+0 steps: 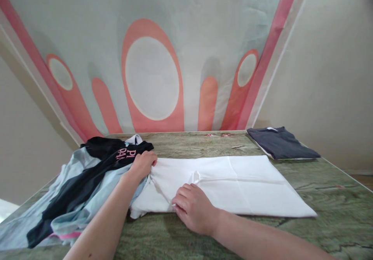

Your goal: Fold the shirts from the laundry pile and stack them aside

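A white garment (250,186), folded into a long flat strip, lies across the table in front of me. Its left end is bunched and creased, and a small raised wrinkle stands near its middle. My left hand (144,164) is closed at the garment's far left corner, fingers curled over the cloth beside the dark clothes. At the near edge, left of the middle, my right hand (194,205) pinches the same white fabric. Its fingertips partly cover the cloth they hold.
To the left lies a loose heap of clothes: a black garment with pink lettering (101,170) over light blue ones (72,217). A folded dark grey garment (282,143) rests at the table's far right. Behind the wood-patterned table (335,201) rises a wall with pink shapes.
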The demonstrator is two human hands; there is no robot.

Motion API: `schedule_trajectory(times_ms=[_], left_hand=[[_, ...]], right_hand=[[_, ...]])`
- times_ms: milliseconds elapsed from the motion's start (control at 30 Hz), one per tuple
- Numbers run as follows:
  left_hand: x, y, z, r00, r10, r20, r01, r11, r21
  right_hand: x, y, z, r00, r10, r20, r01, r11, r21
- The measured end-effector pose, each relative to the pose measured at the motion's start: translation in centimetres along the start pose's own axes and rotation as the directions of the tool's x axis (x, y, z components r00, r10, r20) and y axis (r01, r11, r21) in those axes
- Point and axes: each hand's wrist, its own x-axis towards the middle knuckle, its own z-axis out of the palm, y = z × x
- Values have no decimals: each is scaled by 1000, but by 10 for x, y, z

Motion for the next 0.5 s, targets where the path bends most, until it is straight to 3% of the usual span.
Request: schedule_trajectory(times_ms=[167,233,300,500], left_hand=[[6,12,-16,992,-73,-107,69,997,-46],[9,18,-19,988,-138,-65,129,983,-127],[9,20,-17,974,-228,1,226,964,-143],[3,5,4,889,-457,9,452,876,-169]], right_hand=[[1,-1,0,998,-53,43,57,994,-90],[1,0,-1,996,-69,60,76,990,-122],[1,1,-2,995,-76,67,85,988,-131],[1,6,-3,992,-101,79,108,989,-98]])
